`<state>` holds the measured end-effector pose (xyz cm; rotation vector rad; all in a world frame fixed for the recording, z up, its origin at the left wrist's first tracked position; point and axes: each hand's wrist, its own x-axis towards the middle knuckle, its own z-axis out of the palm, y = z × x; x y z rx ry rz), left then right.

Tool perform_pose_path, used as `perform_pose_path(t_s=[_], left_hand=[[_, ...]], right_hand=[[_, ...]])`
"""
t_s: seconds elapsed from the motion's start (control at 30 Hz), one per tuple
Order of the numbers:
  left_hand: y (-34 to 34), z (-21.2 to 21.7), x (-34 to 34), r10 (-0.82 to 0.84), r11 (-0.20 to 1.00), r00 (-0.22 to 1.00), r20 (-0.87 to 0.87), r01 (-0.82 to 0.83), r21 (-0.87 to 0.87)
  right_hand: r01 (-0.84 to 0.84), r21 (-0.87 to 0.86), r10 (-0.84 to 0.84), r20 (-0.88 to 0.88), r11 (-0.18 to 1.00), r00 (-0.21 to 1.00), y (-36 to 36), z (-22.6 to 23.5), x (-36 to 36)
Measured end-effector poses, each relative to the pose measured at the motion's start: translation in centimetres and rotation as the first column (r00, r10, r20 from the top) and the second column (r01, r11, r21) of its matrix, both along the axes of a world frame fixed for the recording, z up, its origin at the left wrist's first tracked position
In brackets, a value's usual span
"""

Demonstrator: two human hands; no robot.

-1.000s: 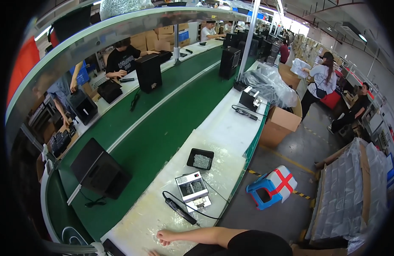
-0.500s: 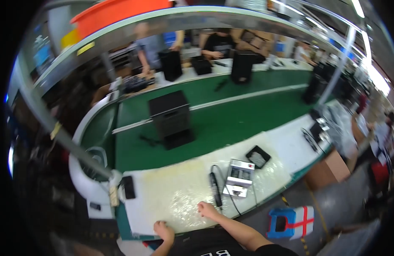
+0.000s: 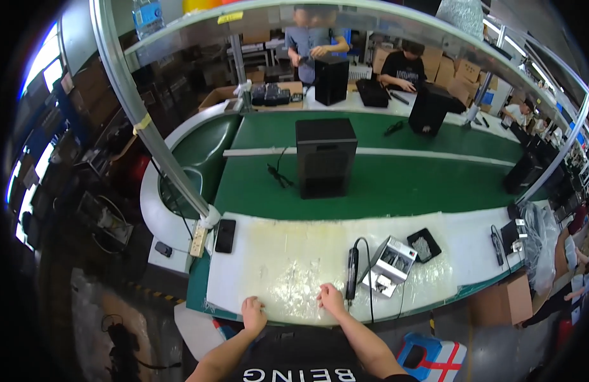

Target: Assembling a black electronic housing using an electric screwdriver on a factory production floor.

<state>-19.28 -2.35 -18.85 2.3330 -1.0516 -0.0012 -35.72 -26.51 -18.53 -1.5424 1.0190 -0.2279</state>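
My left hand (image 3: 253, 314) rests on the near edge of the white bench mat (image 3: 288, 254), fingers curled, holding nothing. My right hand (image 3: 331, 299) lies flat on the mat a little to the right, fingers spread and empty. Just right of it a black electric screwdriver (image 3: 352, 282) lies on the mat with its cable looping away. Beyond that sit a small grey box-shaped part (image 3: 392, 264) and a black tray of screws (image 3: 424, 245). A black computer case (image 3: 325, 156) stands upright on the green conveyor belt (image 3: 402, 184) straight ahead.
A black phone (image 3: 225, 235) lies at the mat's left end beside a slanted metal post (image 3: 155, 127). More black cases stand further along the belt (image 3: 434, 108). Other people work at the far bench (image 3: 406, 63). A blue and white stool (image 3: 434, 360) stands at lower right.
The view has swung left from the right-hand aisle to face the bench squarely. Both hands now rest on the mat's near edge, where earlier only one arm showed.
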Motion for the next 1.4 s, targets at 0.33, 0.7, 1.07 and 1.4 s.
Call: perform_pose_path(t_s=[0.33, 0.7, 1.07, 1.4], left_hand=[[-0.6, 1.6, 0.9, -0.054, 0.997, 0.996, -0.068, 0.058, 0.052], [-4.4, 1.8, 0.0, -0.101, 0.99, 0.99, -0.096, 0.11, 0.086], [-22.4, 8.3, -9.0, -0.935, 0.225, 0.301, -0.186, 0.911, 0.345], [-19.3, 5.8, -5.8, -0.819, 0.496, 0.523, -0.236, 0.852, 0.168]], right_hand=[[-0.011, -0.692, -0.011, -0.027, 0.722, 1.0, -1.5, 4.1, 1.6], [0.852, -0.353, -0.816, 0.299, 0.387, 0.494, -14.7, 7.5, -12.8], [0.727, -0.054, -0.701, 0.229, 0.684, 0.676, -17.2, 5.7, -12.6], [0.762, -0.035, -0.732, 0.252, 0.647, 0.633, -16.1, 7.2, -11.8]])
